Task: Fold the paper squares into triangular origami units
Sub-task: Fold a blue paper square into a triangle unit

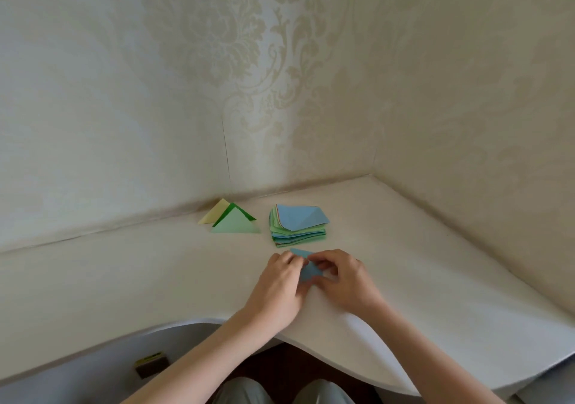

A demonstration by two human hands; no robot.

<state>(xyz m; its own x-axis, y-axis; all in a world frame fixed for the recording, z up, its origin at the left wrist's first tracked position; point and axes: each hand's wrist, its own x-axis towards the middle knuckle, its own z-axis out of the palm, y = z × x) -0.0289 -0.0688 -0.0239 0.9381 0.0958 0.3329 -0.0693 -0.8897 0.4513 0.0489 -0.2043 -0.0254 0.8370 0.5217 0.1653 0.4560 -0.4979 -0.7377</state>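
A small blue paper piece [306, 269] lies on the white table [155, 279], partly folded. My left hand [278, 282] pinches its left side and my right hand [340, 276] pinches its right side, and together they hide most of it. Behind them stands a stack of paper squares [297, 227] in greens and blues, with a creased blue sheet on top. To the left of the stack lie three folded triangles: light green [235, 223], dark green [238, 210] and pale yellow [214, 213], overlapping each other.
The table sits in a corner between two patterned walls [217, 77]. Its front edge curves inward near my body. Below the edge on the left, a small dark box [151, 364] rests on a lower surface. My knees show at the bottom.
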